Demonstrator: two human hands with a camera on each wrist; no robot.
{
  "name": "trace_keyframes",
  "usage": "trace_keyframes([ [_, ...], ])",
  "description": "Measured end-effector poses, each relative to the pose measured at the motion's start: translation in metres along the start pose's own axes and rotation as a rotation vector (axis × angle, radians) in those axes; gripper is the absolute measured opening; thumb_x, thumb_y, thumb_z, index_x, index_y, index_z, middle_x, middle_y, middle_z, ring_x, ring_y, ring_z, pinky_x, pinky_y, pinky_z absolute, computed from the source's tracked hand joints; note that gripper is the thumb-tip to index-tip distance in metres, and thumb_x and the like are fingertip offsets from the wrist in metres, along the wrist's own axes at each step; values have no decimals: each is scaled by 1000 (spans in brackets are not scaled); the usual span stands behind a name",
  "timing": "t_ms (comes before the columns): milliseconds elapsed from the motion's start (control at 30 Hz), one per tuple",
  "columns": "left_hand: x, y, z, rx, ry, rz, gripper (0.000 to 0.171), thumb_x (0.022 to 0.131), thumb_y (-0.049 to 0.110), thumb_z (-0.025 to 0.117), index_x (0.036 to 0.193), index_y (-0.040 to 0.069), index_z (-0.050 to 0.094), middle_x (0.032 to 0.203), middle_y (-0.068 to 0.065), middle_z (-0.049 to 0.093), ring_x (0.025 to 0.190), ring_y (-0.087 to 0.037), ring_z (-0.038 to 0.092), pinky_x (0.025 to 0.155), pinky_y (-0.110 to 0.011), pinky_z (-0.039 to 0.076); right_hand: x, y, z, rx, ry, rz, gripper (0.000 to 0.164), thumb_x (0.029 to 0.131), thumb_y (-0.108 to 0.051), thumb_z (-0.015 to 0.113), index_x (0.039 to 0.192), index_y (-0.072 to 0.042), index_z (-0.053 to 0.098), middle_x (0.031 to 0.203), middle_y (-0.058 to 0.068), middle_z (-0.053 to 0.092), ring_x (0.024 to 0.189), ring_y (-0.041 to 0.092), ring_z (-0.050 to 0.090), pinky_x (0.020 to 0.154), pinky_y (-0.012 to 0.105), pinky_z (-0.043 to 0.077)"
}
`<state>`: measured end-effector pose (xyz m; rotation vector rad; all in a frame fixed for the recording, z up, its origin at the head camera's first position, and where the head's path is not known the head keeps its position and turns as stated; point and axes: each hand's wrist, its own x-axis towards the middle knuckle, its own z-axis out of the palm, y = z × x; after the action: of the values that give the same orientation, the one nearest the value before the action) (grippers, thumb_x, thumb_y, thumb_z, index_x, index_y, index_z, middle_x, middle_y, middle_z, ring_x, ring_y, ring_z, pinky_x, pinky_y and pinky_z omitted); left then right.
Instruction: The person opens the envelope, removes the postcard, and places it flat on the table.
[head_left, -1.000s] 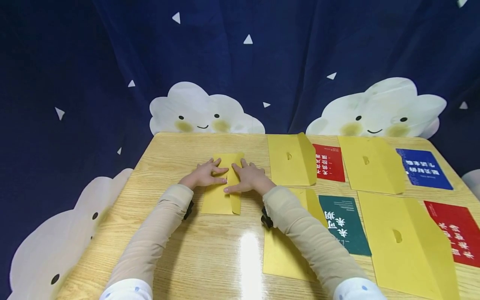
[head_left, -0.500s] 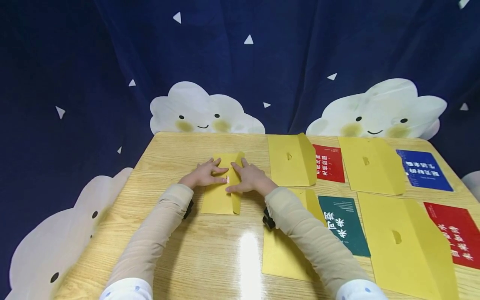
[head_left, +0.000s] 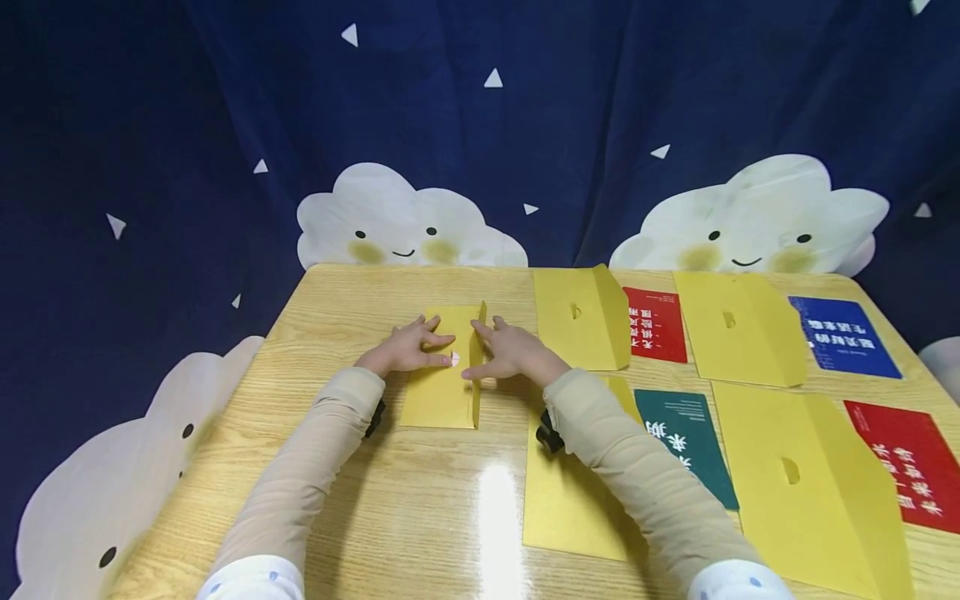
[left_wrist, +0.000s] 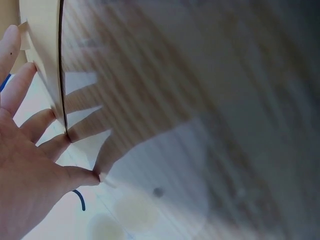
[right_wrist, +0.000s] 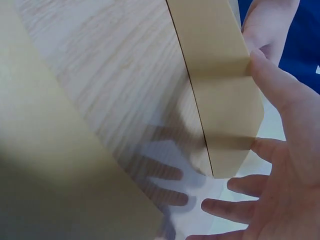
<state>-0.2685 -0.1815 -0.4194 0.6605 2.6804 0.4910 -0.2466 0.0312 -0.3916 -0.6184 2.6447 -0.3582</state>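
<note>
A small yellow envelope lies on the wooden table, its flap raised along the right side. My left hand rests on the envelope's left part, fingers spread. My right hand is at the flap, also with spread fingers. In the right wrist view the thumb and index fingertip touch the flap's outer edge, while the other fingers reach past it. A white round spot shows on the envelope body by my left thumb. The left wrist view shows the left fingertips along the envelope's edge.
To the right lie larger yellow envelopes with flaps unfolded. Beside them are red, blue and green cards with white writing. A dark blue curtain with clouds hangs behind the table.
The right hand has shifted slightly right and the small envelope's flap has swung upward from lying folded over. The white spot has come into view. The left hand has stayed in place.
</note>
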Motion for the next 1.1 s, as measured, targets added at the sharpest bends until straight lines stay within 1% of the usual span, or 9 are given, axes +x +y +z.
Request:
trace_keyframes([
  [200,1,1,-1,-24,-12,-8,56,85,46,58,133,18,48,149,-17,14,135,-40,3,95,-70,1,-4,4,-6,-16,1,0,96,74,-62,60,147,-20,15,147,20,20,129,39,27,98,53,30],
  [400,1,1,-1,-37,-17,-13,56,85,45,58,133,18,48,149,-16,14,135,-39,2,95,-70,1,-8,9,-10,-29,-7,-8,96,74,-62,61,147,-19,16,146,21,21,129,38,28,99,53,30],
  [500,0,0,-1,-37,-18,-12,56,86,45,58,134,18,47,149,-17,13,135,-40,2,95,-70,1,-11,12,-12,-37,-9,-1,96,74,-60,63,147,-17,18,146,21,22,129,38,28,97,53,31],
  [600,0,0,-1,-46,-19,-6,56,86,44,58,134,17,47,149,-17,13,135,-40,1,95,-69,1,-12,15,-12,-81,1,4,97,71,-59,67,145,-12,24,147,19,21,132,38,23,96,57,30],
  [700,0,0,-1,-48,-21,-8,56,86,45,58,134,18,47,149,-16,13,135,-39,1,96,-69,1,-12,17,-11,-144,-2,-3,98,69,-56,70,143,-9,28,150,14,16,135,34,13,98,61,24],
  [767,-1,0,-1,-45,-19,-3,56,86,44,58,133,17,47,149,-17,13,135,-40,1,95,-70,1,-12,18,-9,-177,-19,-3,97,69,-55,71,143,-8,29,151,11,14,137,32,8,99,62,20],
  [833,-1,0,-2,-36,-18,2,56,86,44,58,134,16,47,148,-18,14,134,-42,2,95,-70,1,-11,19,-7,-191,-48,2,97,70,-54,71,143,-8,28,151,9,14,137,32,6,100,62,17],
  [933,-1,1,-2,-30,-24,-2,58,86,45,57,135,17,45,149,-18,13,135,-41,1,95,-70,1,-9,20,-2,-202,-81,25,96,71,-53,70,144,-8,27,150,10,16,137,33,8,101,61,14],
  [1100,1,6,-2,8,-30,-37,65,86,49,55,139,16,39,149,-16,14,135,-40,3,94,-70,3,-6,19,2,-242,-81,38,95,71,-53,70,143,-7,28,149,11,19,136,34,13,101,61,16],
])
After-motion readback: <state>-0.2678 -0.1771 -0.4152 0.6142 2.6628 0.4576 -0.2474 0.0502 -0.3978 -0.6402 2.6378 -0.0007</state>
